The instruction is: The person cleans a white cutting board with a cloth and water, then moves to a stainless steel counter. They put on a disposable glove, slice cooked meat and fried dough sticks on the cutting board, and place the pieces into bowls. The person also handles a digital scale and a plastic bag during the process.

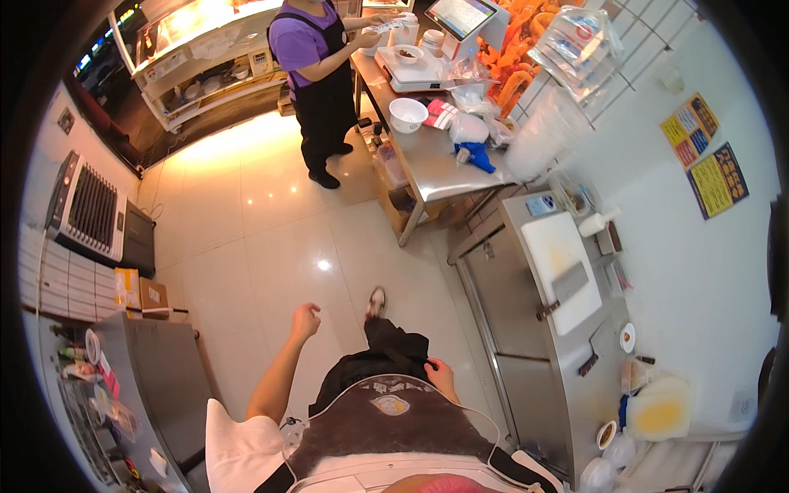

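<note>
My left hand (305, 321) swings out ahead of my body above the tiled floor, fingers loosely curled, with nothing visible in it. Low beside my hip, my right hand (439, 376) is against the edge of my dark apron (363, 370); whether the fingers pinch the cloth is unclear. One of my shoes (376, 302) shows on the floor ahead. To the right stands a steel counter (573, 382) with a white cutting board (558, 252). A cleaver (570, 282) lies across that board, and a second cleaver (590, 363) rests on the steel nearby.
A person (317, 74) in a purple shirt stands ahead holding a paper slip (387, 26). Beside them is a steel table (425, 169) with a scale (410, 69) and a white bowl (408, 115). An air cooler (95, 206) and a steel cabinet (166, 357) stand left.
</note>
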Motion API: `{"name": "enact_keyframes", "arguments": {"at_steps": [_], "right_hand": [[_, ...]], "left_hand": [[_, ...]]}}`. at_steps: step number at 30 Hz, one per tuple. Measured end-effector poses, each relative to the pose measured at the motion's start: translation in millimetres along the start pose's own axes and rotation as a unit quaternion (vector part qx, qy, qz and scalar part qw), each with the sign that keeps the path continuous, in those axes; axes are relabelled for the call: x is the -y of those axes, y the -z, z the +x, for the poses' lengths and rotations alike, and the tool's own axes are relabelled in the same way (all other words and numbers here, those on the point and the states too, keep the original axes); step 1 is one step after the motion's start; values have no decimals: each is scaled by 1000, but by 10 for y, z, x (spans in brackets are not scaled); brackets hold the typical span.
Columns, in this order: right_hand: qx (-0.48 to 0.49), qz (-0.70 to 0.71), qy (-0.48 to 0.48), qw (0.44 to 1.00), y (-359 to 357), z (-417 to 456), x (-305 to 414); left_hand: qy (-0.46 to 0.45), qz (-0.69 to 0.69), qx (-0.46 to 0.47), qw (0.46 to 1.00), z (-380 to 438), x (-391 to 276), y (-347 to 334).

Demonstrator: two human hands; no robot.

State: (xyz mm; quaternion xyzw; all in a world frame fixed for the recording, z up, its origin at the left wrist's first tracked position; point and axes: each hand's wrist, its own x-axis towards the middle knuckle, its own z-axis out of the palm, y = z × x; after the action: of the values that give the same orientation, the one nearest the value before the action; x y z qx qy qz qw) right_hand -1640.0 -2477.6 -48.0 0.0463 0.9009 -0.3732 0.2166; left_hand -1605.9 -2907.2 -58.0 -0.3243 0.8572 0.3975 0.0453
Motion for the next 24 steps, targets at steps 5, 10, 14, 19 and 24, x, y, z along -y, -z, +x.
{"name": "enact_keyframes", "arguments": {"at_steps": [5,10,14,19,24], "right_hand": [[33,34,9,999,-412,1511,930],[44,-33,91,994,-274,2748,2292],[100,64,54,991,-87,3306,3042],[55,158,23,986,-94,3693,3508],[-33,162,-81,983,-426,3857,3791]], "left_hand": [[-20,-50,-1,999,1415,-668,-10],[-18,-96,63,993,2371,-1346,-43],[-91,-161,54,981,3235,-1964,229],[-100,-276,80,953,4385,-2717,651],[-157,-312,157,924,5486,-3614,920]]}}
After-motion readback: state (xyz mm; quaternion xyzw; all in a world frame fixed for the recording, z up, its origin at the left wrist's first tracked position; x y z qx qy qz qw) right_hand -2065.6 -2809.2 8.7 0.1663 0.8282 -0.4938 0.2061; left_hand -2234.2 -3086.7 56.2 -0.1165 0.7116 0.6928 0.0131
